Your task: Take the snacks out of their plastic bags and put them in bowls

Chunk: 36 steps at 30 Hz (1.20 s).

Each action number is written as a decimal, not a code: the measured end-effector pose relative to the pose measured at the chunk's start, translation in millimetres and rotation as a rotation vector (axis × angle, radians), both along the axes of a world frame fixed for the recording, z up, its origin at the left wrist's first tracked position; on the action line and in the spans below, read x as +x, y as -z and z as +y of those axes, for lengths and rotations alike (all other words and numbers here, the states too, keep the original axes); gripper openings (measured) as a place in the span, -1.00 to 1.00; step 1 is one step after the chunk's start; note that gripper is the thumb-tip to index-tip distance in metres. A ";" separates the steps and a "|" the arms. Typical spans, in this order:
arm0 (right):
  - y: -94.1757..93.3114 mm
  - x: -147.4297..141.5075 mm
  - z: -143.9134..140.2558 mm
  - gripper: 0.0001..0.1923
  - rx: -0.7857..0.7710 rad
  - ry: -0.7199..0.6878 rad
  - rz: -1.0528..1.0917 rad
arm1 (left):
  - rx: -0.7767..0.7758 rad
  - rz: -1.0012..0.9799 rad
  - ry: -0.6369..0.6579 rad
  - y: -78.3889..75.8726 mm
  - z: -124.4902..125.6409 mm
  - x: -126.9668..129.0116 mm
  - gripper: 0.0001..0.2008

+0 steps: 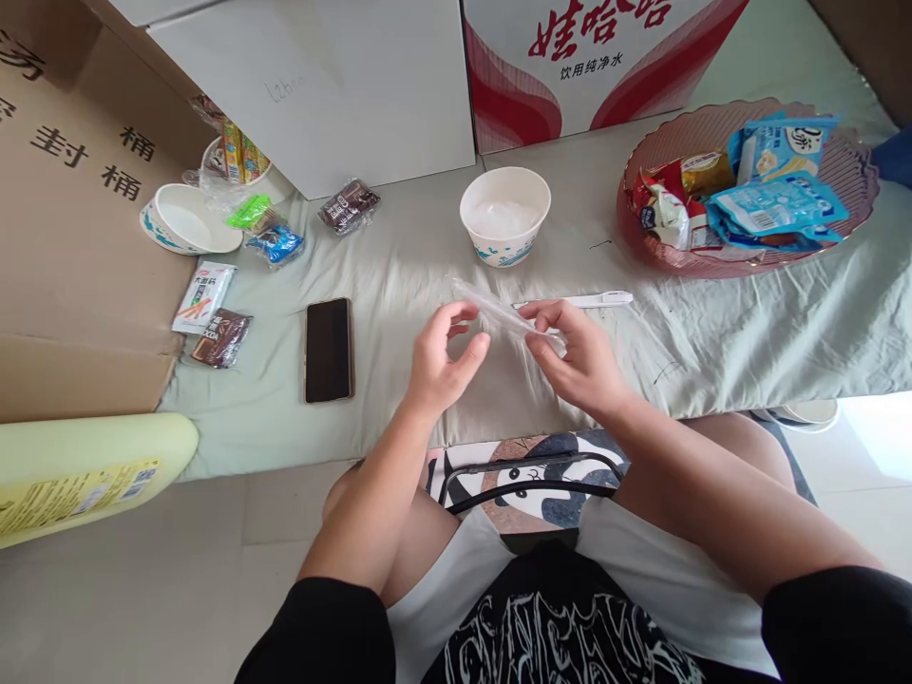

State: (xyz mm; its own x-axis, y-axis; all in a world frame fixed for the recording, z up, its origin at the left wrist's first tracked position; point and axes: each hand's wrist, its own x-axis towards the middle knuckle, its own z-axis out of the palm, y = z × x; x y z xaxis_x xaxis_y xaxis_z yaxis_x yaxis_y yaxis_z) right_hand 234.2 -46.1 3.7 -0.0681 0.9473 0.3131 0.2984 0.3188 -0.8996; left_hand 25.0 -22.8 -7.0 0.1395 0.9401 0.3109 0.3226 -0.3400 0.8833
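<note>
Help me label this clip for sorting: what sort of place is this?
Probably a home room, not a workshop. A cloth-covered low table bears a pink basket of snack packets, paper bowls and a phone; cardboard boxes stand around. The left hand and right hand hold a clear plastic bag.

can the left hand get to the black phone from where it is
Probably yes. The phone lies flat on the cloth just left of the left hand, with nothing between them, though that hand is pinching the clear plastic bag with the right hand.
</note>
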 end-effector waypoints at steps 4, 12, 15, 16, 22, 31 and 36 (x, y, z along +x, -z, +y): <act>2.7 -11.1 -6.4 -0.93 0.025 -0.181 0.009 | -0.097 -0.078 0.176 2.8 -3.7 3.5 -0.38; -3.7 -14.3 0.9 -0.81 -0.135 -0.015 0.011 | -0.289 -0.180 0.039 -4.8 -4.7 9.5 -0.50; -5.4 -9.3 9.3 -0.55 -0.180 0.018 0.059 | -0.367 -0.331 0.010 -6.9 -4.5 13.1 -0.47; -6.4 -7.8 11.8 -0.53 -0.238 -0.039 0.087 | -0.397 -0.345 0.029 -7.2 -4.4 13.5 -0.46; -19.9 -0.7 21.0 -0.70 -0.350 -0.149 0.256 | -0.237 -0.149 -0.195 0.6 4.2 -1.6 -0.57; -24.8 22.3 30.9 -0.84 -0.313 -0.099 0.150 | 0.315 0.197 -0.546 -47.3 58.2 6.4 -0.75; -24.8 24.7 28.9 -0.83 -0.326 -0.111 0.118 | 0.178 0.432 -0.207 -73.9 147.1 57.0 -0.69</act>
